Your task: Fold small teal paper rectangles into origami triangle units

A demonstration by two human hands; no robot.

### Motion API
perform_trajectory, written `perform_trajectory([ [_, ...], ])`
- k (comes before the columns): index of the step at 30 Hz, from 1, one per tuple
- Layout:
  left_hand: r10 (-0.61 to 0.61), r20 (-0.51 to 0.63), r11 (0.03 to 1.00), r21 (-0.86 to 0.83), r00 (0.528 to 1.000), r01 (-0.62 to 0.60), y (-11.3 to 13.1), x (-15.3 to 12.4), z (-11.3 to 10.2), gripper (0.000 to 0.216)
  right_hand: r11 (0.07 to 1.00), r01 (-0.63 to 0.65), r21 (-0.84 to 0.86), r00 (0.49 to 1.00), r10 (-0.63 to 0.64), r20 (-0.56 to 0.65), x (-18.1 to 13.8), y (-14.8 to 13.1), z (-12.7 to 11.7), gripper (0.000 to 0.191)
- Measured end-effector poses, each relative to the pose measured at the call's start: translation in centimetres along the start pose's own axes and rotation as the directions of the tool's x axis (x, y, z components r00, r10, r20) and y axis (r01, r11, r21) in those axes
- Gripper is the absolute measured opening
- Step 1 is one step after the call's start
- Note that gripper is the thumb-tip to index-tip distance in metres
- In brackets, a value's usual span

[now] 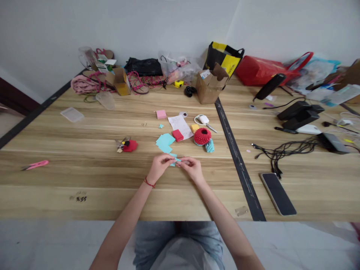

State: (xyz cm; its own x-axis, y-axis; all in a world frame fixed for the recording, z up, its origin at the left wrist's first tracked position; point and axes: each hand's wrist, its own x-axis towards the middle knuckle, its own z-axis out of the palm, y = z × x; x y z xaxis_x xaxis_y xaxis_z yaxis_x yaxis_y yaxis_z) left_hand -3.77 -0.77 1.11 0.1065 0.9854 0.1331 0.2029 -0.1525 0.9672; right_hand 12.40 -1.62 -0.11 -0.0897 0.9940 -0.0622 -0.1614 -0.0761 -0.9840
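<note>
Between my two hands is a small light-blue piece of paper point(177, 160), pinched at its edges. My left hand point(160, 167) grips it from the left with thumb and fingers together. From the other side my right hand point(192, 168) pinches it too. Just beyond lies a spread of light-blue paper sheets point(165, 143). A red paper stack point(177, 135) rests on a white written sheet point(180, 123). To the right sits a red and blue folded-paper model point(202, 136). A tiny blue folded piece point(161, 126) lies farther back.
Pink paper point(161, 114) and a yellow stack point(194, 128) lie near the sheet. Pink-handled scissors point(36, 165) are at far left, a red item with keys point(129, 146) nearer. Right of the black strip point(236, 157) are cables point(281, 150) and a phone point(278, 194). A cardboard box point(210, 88) stands behind.
</note>
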Motion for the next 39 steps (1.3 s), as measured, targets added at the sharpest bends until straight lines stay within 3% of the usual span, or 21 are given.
perform_trajectory([
  [11,-0.04,0.037,0.994,-0.101,0.999,0.044,-0.28,-0.02,0.06,0.018,1.0,0.004,0.009,1.0,-0.003,-0.02,-0.03,-0.07,0.1,0.027],
  [30,0.001,0.046,0.999,-0.035,0.999,0.0,0.01,-0.05,-0.15,0.02,1.0,0.009,-0.021,0.999,-0.009,-0.032,-0.07,-0.06,0.27,0.029],
  [39,0.053,0.075,0.998,0.029,0.996,-0.055,0.34,-0.2,-0.09,0.014,0.999,0.02,-0.033,1.0,-0.02,0.024,-0.09,-0.26,0.06,0.028],
])
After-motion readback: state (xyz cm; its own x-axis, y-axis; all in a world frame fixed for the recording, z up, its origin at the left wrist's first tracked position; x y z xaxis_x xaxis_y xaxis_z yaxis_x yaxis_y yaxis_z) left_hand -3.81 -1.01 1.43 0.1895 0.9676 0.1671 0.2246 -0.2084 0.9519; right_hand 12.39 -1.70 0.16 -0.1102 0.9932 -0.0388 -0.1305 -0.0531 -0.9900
